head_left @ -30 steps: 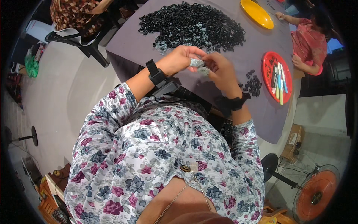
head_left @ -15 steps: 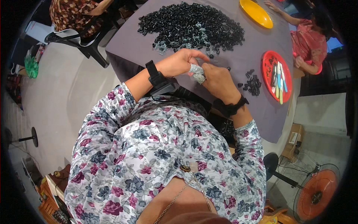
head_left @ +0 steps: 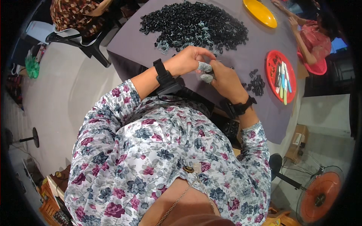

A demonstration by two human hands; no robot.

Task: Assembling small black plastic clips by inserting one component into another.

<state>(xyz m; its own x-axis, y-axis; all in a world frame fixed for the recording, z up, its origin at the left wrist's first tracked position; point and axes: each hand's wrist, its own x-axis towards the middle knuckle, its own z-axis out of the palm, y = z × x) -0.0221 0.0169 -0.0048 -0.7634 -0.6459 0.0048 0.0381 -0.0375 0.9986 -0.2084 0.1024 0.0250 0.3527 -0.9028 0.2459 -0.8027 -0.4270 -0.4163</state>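
Note:
My left hand and my right hand meet over the near edge of the grey-clothed table. Both are closed, fingertips pinched together. Silvery grey wraps cover two of the digits where the hands meet; which hand the lower one belongs to, I cannot tell. Whatever lies between the fingers is mostly hidden and too small to name. Beyond the hands spreads a big heap of small black plastic pieces, with clear-grey slivers among them. Beside my right hand is a smaller group of black pieces.
A red tray with several slim coloured-handled tools stands at the right. Farther back is a yellow plate. Two people sit around the table. A fan stands at the lower right, a black chair at the left.
Both my hands have shifted slightly right, still together, and the wrapped digits have drawn a little apart. The person at the far right has raised an arm.

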